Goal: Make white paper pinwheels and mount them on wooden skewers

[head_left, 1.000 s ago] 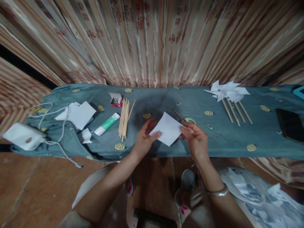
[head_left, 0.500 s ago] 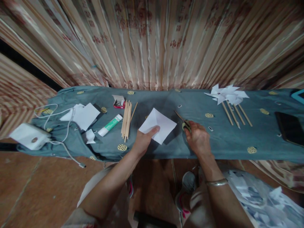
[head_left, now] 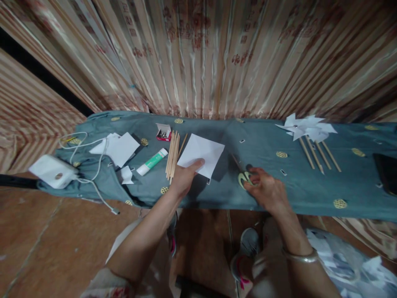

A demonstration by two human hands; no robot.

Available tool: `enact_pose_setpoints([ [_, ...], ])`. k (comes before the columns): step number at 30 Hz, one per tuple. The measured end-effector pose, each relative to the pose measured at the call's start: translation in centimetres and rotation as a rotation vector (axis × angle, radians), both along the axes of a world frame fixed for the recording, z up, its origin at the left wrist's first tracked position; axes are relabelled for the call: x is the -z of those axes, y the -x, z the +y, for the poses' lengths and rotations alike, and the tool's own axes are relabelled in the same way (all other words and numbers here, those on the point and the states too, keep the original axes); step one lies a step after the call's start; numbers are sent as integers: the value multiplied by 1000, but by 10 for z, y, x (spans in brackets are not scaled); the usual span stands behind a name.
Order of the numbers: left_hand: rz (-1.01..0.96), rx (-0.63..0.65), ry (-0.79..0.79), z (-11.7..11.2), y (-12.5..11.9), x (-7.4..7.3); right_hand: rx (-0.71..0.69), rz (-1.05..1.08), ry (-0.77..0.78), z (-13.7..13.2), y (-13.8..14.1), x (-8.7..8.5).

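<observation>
My left hand (head_left: 186, 176) pinches a square sheet of white paper (head_left: 203, 151), thumb on top and fingers hidden beneath. My right hand (head_left: 268, 186) is at the scissors (head_left: 246, 178), with thumb and fingers about the pale green handle loops. The scissors' blades point away toward the back left, low over the cloth and apart from the paper. Left of the paper lies a bundle of wooden sticks (head_left: 173, 155), close to the sheet's corner. Beside it are a small red box (head_left: 163, 133) of metal pins and a green-and-white glue tube (head_left: 151, 162).
White paper pinwheels (head_left: 305, 126) on wooden sticks lie at the right, near a dark phone (head_left: 384, 169). At left are paper sheets (head_left: 125, 149), a paper scrap (head_left: 126, 175) and a white power adapter (head_left: 51, 171) with cables. A bag of paper scraps (head_left: 344, 260) stands below.
The paper has shifted left and turned in my left hand. My right hand and the scissors have lowered, with more of the handle loops showing. The whole view has shifted slightly.
</observation>
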State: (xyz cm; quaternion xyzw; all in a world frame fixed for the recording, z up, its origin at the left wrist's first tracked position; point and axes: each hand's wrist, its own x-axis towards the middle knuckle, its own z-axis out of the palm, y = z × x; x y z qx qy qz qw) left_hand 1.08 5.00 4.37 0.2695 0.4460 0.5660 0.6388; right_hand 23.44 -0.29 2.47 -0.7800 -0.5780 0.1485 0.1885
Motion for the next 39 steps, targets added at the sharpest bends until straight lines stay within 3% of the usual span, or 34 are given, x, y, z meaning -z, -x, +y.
enact_pose_setpoints([
  [3, -7, 14, 1, 1, 3, -1, 16, 528, -33, -13, 8, -3],
  [6, -2, 5, -27, 2, 5, -1, 26, 1055, 54, -23, 20, -9],
  [9, 2, -12, -43, 5, 6, 0, -12, 1363, 225, -32, 36, -13],
  [12, 4, -31, -76, 8, 8, 1, -48, 1529, 351, -41, 49, -11],
  [15, 1, -71, -130, 13, 12, 0, -64, 1538, 363, -46, 55, -4],
  [23, 141, -91, -195, 11, 11, 5, -340, 1361, 306, -50, 66, 9],
  [39, 270, -90, -170, 2, 4, 6, -259, 1300, 242, -38, 77, 2],
])
